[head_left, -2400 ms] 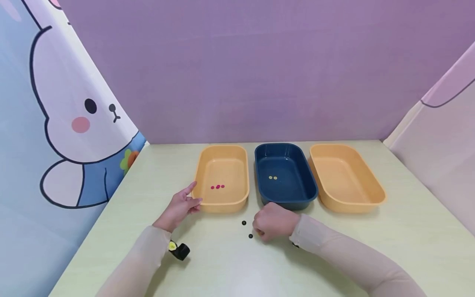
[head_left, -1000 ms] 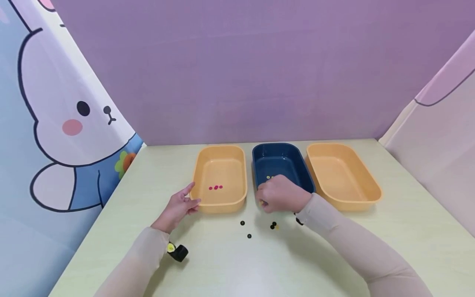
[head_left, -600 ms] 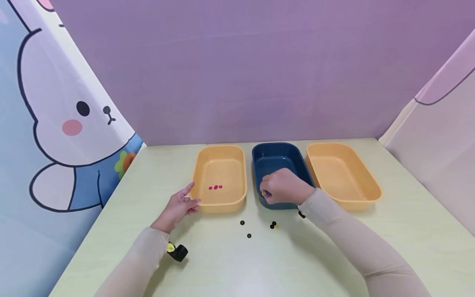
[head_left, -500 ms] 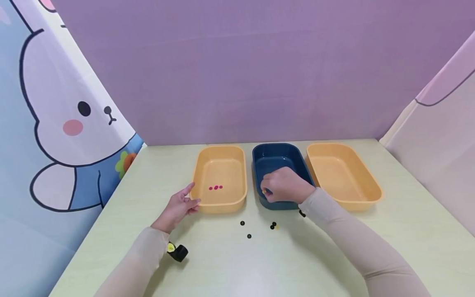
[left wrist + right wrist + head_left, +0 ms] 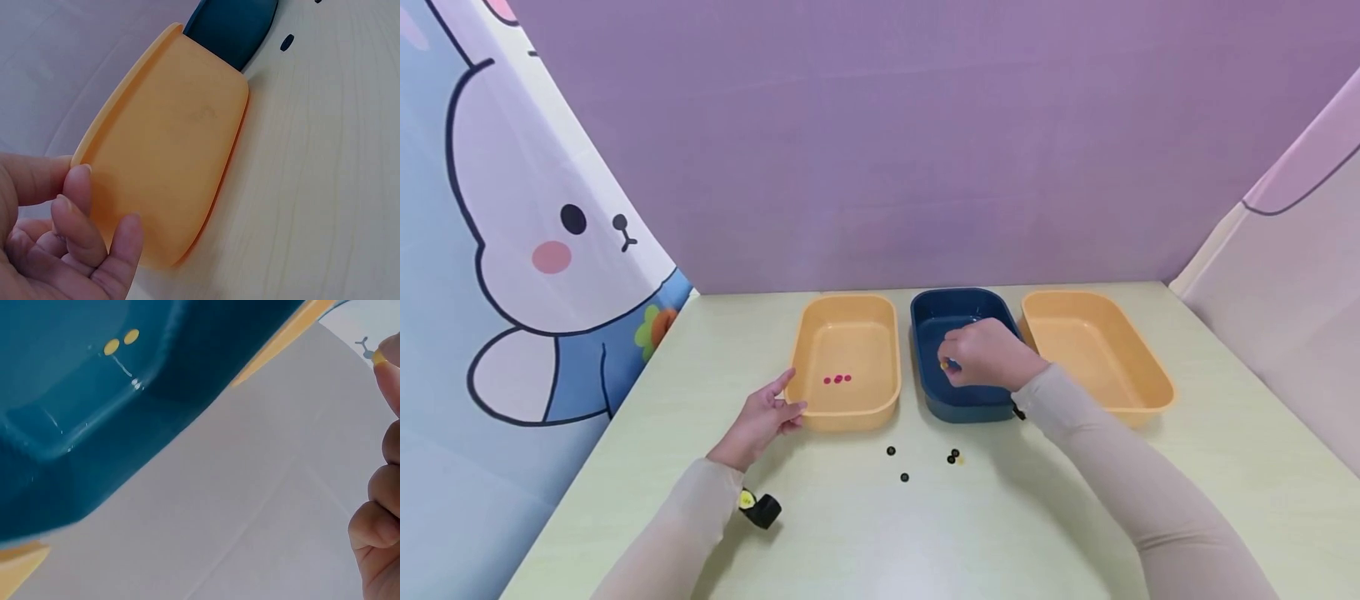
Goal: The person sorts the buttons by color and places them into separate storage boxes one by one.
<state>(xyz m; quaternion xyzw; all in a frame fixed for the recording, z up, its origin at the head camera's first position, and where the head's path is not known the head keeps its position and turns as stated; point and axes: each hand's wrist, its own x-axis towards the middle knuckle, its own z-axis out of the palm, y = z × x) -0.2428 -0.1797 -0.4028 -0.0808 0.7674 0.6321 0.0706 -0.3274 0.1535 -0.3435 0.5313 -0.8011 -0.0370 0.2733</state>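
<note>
In the head view my left hand (image 5: pixel 763 423) holds the near-left corner of the left yellow-orange tray (image 5: pixel 891 392). The left wrist view shows its fingers at the tray's rim (image 5: pixel 128 81). Magenta buttons (image 5: pixel 838 379) lie inside this tray. My right hand (image 5: pixel 985 354) is over the dark blue tray (image 5: pixel 936 400), thumb and finger pinching a small yellow button (image 5: pixel 379 357). Two more yellow buttons (image 5: pixel 111 347) lie on the blue tray's floor in the right wrist view; my right hand hides that spot in the head view.
On the table before the trays lie two separate black buttons (image 5: pixel 891 451) and, to their right, a small cluster of black buttons (image 5: pixel 951 459) with a yellow button (image 5: pixel 961 460). Another yellow-orange tray (image 5: pixel 1093 350) stands right of the blue one. A purple backdrop (image 5: pixel 925 167) rises behind.
My right hand has risen from the table beside the black buttons and moved forward and slightly right over the blue tray, uncovering the small button cluster. The left hand keeps its hold.
</note>
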